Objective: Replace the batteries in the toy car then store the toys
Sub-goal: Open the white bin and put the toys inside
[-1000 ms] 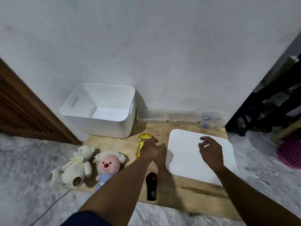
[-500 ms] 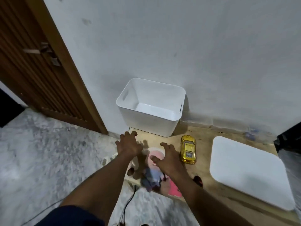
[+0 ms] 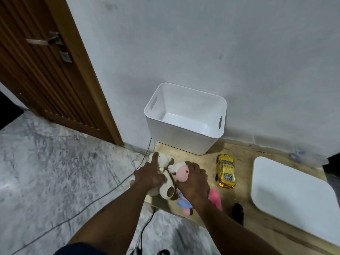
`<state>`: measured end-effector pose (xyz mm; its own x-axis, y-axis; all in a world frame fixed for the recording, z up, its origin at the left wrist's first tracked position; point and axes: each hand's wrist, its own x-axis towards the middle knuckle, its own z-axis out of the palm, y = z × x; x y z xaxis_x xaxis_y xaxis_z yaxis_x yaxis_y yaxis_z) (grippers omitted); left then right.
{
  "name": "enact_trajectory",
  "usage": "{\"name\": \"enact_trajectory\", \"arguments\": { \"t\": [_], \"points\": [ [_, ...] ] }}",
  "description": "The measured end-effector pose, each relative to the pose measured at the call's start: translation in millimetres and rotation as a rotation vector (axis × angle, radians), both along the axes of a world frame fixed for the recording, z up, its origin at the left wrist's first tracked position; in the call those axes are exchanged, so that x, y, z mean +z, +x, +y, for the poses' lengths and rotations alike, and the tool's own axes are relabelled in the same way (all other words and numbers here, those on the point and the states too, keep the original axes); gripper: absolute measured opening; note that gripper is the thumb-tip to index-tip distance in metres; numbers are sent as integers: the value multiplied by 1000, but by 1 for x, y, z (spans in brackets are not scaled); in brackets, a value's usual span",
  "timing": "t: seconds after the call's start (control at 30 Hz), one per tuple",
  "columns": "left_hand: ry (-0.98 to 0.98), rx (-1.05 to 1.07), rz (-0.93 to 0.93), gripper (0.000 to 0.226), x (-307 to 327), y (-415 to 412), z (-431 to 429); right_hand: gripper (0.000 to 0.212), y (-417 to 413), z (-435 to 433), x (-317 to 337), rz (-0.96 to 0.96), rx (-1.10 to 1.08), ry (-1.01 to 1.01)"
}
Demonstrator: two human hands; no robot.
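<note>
Before the bin (image 3: 176, 137), our left hand (image 3: 150, 174) grips the bear (image 3: 164, 160); our right hand (image 3: 195, 181) curls round the doll (image 3: 182, 174).

toy car (image 3: 226, 170): glossy gold | bin (image 3: 184, 135): smooth white plastic | board (image 3: 257, 212): matt wood | bear (image 3: 165, 188): plush cloth

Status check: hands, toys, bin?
Left hand grips white bear, right hand grips pink plush. Toy car lies on board. Bin open, nothing in the way.

Dim, soft light; wide-angle bending, slight blur
</note>
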<state>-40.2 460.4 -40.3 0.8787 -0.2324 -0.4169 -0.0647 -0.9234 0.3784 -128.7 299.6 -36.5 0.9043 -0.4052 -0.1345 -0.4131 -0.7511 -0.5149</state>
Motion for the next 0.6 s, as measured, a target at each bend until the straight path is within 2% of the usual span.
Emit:
{"name": "enact_trajectory", "arguments": {
  "t": [0.17, 0.27, 0.37, 0.47, 0.6],
  "points": [
    [-353, -78, -345, 91, 45, 18, 25, 82, 16, -4, 52, -336, 64, 178],
    [-447, -73, -510, 89, 92, 50, 21, 81, 49, -12, 93, -573, 136, 176],
    [-503, -46, -604, 89, 142, 91, 0, 75, 96, -29, 140, -756, 94, 139],
    [-472, -37, -603, 90, 182, 133, -32, 77, 141, -53, 176, -736, -10, 152],
    [-304, -44, -345, 94, 188, 176, -79, 80, 180, -83, 175, -478, -135, 214]
  ]
}}
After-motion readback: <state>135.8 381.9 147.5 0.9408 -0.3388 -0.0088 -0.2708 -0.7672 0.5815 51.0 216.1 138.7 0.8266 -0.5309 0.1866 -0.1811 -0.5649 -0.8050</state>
